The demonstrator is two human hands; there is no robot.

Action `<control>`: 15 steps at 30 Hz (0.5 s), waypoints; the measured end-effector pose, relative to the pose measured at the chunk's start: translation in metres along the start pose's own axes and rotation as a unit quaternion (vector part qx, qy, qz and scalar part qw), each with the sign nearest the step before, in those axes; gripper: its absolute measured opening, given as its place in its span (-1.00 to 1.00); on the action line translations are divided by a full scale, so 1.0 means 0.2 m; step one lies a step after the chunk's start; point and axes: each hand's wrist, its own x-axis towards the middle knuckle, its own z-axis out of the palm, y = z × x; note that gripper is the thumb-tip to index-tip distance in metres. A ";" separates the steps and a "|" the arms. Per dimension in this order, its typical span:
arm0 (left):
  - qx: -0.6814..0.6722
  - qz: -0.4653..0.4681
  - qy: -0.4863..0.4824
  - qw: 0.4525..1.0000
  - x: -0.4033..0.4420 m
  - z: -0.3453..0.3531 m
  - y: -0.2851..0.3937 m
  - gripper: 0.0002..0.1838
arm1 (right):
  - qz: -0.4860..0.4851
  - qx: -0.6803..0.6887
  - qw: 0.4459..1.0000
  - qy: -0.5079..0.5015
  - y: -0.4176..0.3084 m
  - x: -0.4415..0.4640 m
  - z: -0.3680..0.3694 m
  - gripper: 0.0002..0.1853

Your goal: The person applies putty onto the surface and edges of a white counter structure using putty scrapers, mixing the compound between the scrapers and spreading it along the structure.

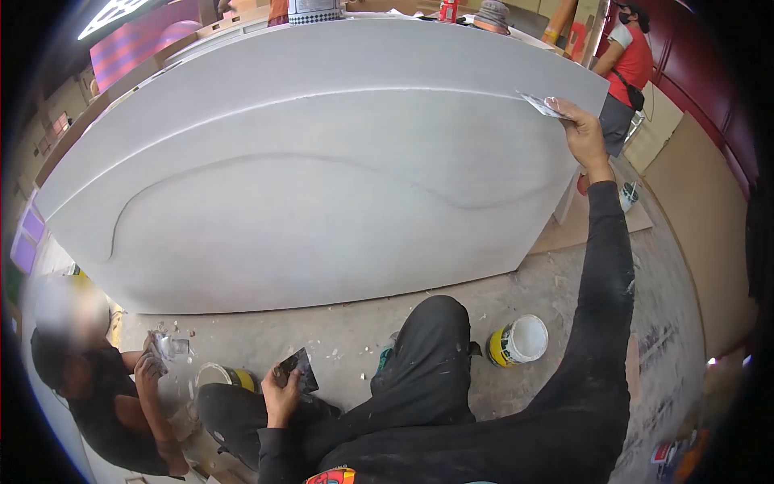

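Up against a large whitish panel [339,218], my right hand [586,137] grips a flat putty scraper [542,106]. Its blade is at the right end of a raised white seam [403,89] that runs across the panel. Below the seam a faint dark curved line [290,155] is drawn or smeared on the surface. Low in front of me, my left hand [280,397] holds a dark square scraper [304,369] close to my leg. Whether there is putty on either blade I cannot make out.
A co-worker [105,403] crouches at the left, holding a scraper [173,347]. Two yellow-and-black buckets, one right of my knee [520,340] and one left [226,377], stand on the debris-strewn floor [339,335]. Another person [629,68] stands behind. Cans [314,11] sit above the panel.
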 end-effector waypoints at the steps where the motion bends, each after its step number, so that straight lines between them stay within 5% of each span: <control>1: 0.000 -0.002 -0.002 1.000 0.00 -0.01 -0.03 -0.81 | -0.008 0.002 1.000 -0.021 0.04 0.00 0.00 -0.47; 15: 0.165 0.025 -0.045 0.985 0.04 0.01 0.01 -0.71 | -0.004 -0.005 0.999 -0.042 0.13 0.02 0.12 -0.44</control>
